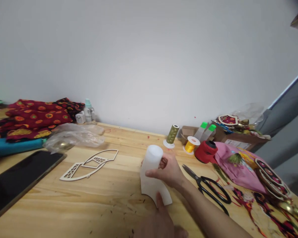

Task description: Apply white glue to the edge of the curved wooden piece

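Observation:
My right hand [170, 170] is closed around a smooth white cylinder [154, 152], its thumb across the near side. I cannot tell whether it is a bottle or a roll. The cylinder stands over a white curved, fan-shaped piece [149, 186] lying on the wooden table. At the bottom, my left hand [159, 219] is blurred; one finger stretches onto the near edge of the white piece, and the rest are spread and partly out of sight. A thin cut-out wooden frame [89, 165] lies to the left.
Black-handled scissors [206, 186] lie right of my right arm. Behind stand an olive spool [173, 135], a yellow thread spool [190, 145] and a red thread cone [205, 152]. A phone [22, 180], plastic bag [75, 134] and patterned cloth [39, 115] are at left; pink fabric [238, 168] is at right.

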